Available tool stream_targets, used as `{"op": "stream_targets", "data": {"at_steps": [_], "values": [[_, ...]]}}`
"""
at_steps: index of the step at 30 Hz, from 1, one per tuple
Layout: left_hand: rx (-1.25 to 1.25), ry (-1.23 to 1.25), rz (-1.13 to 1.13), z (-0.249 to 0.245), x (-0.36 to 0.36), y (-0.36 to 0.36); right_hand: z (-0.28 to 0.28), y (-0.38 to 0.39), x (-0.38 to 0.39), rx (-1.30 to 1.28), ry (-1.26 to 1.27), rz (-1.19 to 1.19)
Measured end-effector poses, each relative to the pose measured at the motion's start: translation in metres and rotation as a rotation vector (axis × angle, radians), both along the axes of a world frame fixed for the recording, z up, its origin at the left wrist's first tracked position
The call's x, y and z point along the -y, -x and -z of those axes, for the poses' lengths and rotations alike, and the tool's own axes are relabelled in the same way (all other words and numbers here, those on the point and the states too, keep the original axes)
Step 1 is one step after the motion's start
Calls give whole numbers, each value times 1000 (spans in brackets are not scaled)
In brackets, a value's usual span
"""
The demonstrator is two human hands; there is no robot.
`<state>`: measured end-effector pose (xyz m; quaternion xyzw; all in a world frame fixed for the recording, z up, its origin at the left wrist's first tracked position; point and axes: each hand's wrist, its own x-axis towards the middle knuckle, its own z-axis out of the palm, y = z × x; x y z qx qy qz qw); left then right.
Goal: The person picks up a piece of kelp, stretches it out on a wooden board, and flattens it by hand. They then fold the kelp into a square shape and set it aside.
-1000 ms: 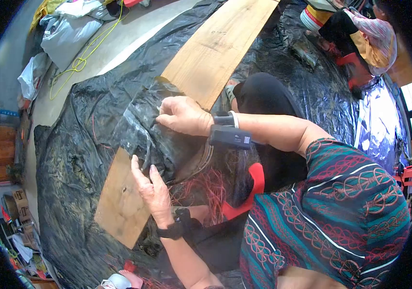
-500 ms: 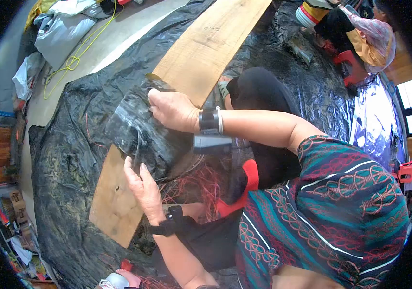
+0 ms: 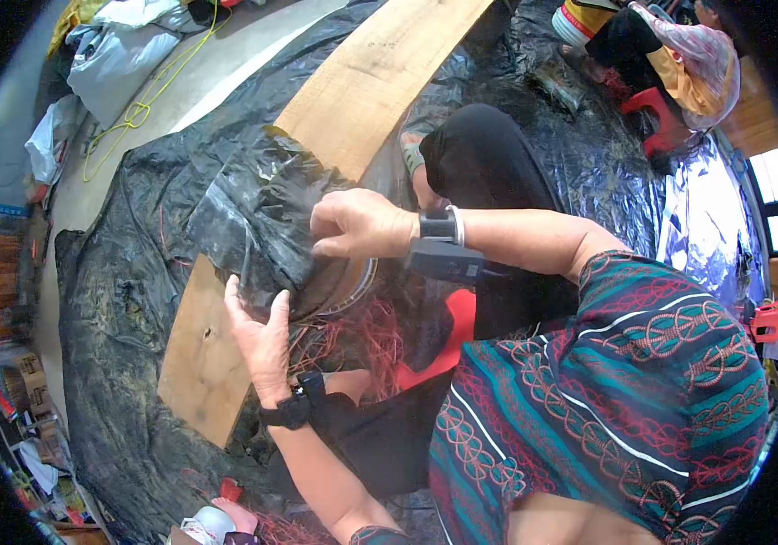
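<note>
A crinkled piece of black plastic sheet [image 3: 248, 222] with pale dusty patches lies between my hands, partly over a round rimmed thing [image 3: 345, 289]. My right hand [image 3: 362, 224] has its fingers curled toward the thumb at the right edge of this sheet, apparently pinching it. Lower down, my left hand [image 3: 262, 343] is open, thumb apart from the fingers. Its fingertips reach the sheet's lower edge, next to a short wooden board [image 3: 203, 363]. What lies under the plastic is hidden.
A long wooden plank [image 3: 380, 82] extends toward the top. Red strands [image 3: 366, 341] lie scattered near a red stool [image 3: 448, 341]. Dark plastic [image 3: 116, 318] covers the floor. A yellow cord [image 3: 139, 113] trails by white sacks [image 3: 121, 68]. Another person [image 3: 693, 64] sits at the upper right.
My right hand has moved right and slightly down, its fingers curling more. The round rim shows more beside the plastic. My left hand has shifted slightly left, still open.
</note>
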<state>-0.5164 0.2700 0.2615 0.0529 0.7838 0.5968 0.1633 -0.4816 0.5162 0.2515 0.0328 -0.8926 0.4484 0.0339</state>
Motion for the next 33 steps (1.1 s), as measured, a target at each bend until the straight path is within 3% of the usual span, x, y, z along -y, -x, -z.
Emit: {"op": "stream_targets", "data": {"at_steps": [2,9,14,16,20,23,33], "values": [[-90,71,53,-2,-3,-2,4,-1,6,4,-2,48],[-141,-31,76,8,-2,2,14,4,2,-85,-15,-1],[-31,-126,69,-11,-3,1,1,8,-1,2,61,-76],[20,-175,45,-12,-3,3,-2,10,-1,24,205,-69],[63,-58,52,-4,1,6,4,14,0,41,243,-51],[-50,-56,116,-13,-6,-3,8,16,-2,4,238,-34],[32,-17,102,-2,12,5,8,18,-14,-103,36,-133]]}}
